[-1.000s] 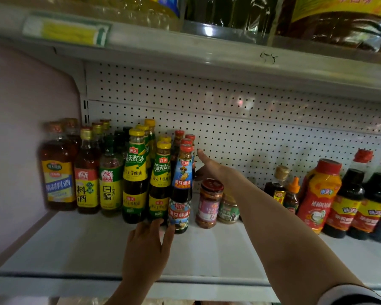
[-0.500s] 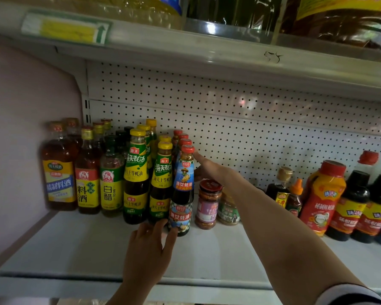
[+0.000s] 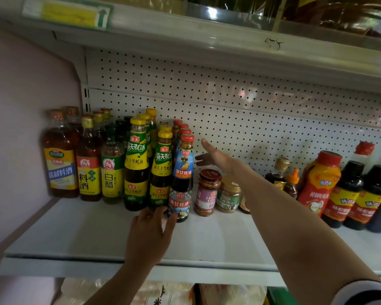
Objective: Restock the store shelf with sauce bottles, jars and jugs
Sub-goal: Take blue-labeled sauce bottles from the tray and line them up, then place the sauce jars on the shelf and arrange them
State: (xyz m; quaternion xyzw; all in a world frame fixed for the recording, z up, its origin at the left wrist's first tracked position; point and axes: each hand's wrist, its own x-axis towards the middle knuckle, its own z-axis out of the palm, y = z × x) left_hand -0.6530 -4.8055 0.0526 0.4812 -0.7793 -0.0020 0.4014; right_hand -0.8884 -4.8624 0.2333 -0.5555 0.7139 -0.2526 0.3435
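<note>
Left shelf (image 3: 79,234) section is stocked; centre remains sparse. Left hand (image 3: 149,236) fingertips, extended, touch the blue-labelled bottle (image 3: 182,177); right hand (image 3: 216,158) is spread, holding nothing.

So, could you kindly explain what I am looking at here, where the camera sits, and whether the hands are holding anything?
There is no machine: a person wears a wide-angle camera on the head, looking forward and down at a store shelf. The left hand reaches up from below, its fingers touching the base of the blue-labelled sauce bottle at the front of its row. The right hand is stretched out open behind that row, above a red-lidded jar, holding nothing. Rows of bottles stand to the left, small jars in the middle, and red-capped dark bottles to the right.
</note>
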